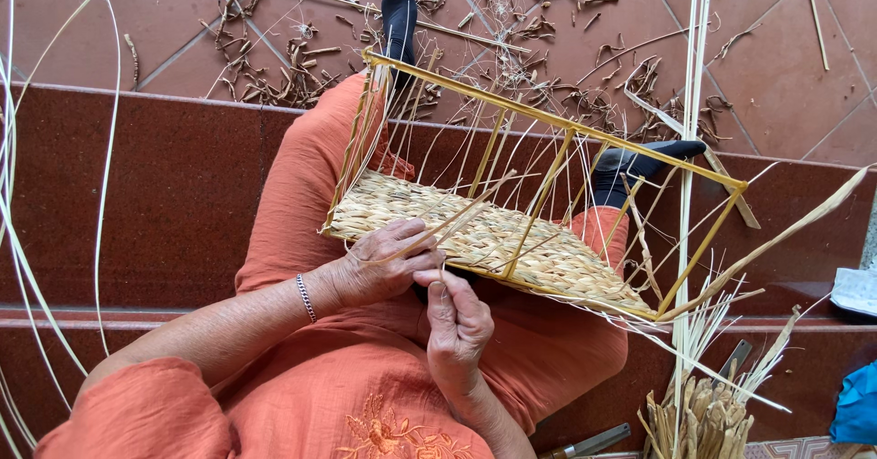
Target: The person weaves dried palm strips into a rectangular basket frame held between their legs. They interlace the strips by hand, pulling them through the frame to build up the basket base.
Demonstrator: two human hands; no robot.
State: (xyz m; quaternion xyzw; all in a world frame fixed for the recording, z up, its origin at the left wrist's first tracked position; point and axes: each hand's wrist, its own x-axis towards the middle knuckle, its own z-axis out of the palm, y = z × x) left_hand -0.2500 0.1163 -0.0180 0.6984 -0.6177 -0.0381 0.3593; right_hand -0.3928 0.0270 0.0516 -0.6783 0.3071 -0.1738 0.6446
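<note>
Basket frame (539, 212) on the lap, both hands at its near edge, stalk bundle (699, 418) right

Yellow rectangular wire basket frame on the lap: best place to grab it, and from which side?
Probably the bare top rail of the yellow rectangular wire basket frame, taken from above on the far side. That rail is straight, exposed and free of weave, while the near edge is filled with woven straw and occupied by the left hand and right hand.
</note>
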